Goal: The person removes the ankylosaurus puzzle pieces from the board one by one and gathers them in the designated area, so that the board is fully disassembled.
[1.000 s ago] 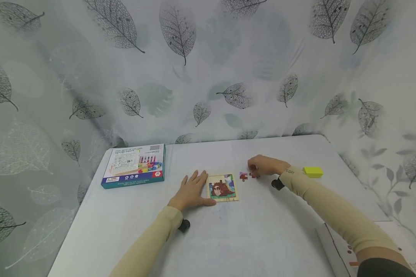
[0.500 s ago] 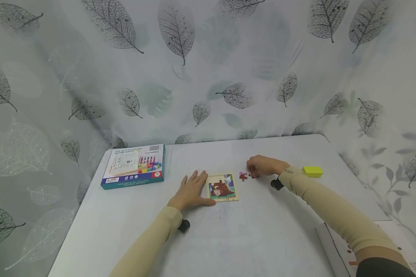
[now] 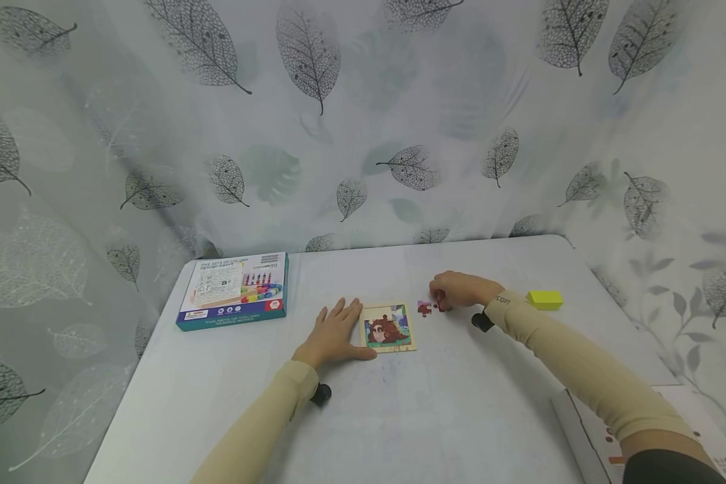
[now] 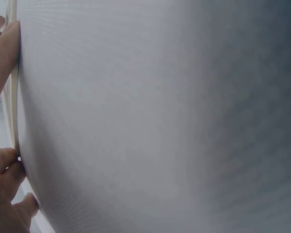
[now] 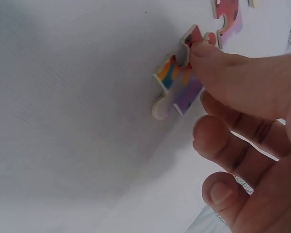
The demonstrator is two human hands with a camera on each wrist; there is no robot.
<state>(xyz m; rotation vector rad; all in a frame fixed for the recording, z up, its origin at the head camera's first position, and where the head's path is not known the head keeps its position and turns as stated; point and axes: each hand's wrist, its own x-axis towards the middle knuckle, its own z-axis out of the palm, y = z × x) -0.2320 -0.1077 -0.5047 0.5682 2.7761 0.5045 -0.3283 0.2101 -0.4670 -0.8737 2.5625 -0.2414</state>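
A square wooden jigsaw puzzle tray (image 3: 393,349) with a partly filled picture of a brown-haired figure lies mid-table. My left hand (image 3: 333,336) rests against its left side, fingers spread; in the left wrist view its fingertips (image 4: 5,158) are at the tray's edge. To the right of the tray, my right hand (image 3: 462,290) pinches a puzzle piece (image 5: 186,90) with red, orange, blue and purple print, thumb on top. The pinching fingertip is hidden and the other fingers curl loosely. A second puzzle piece (image 3: 424,308), reddish brown and purple, lies between that hand and the tray.
A craft set box (image 3: 232,289) lies at the table's back left. Beyond my right wrist sits a yellow block (image 3: 545,300). At the front right, a white box (image 3: 581,430) stands under my right forearm. A leaf-patterned curtain (image 3: 363,121) hangs behind the white table (image 3: 399,430).
My right hand has shifted very slightly left at the piece. The left hand and the tray stay where they were.
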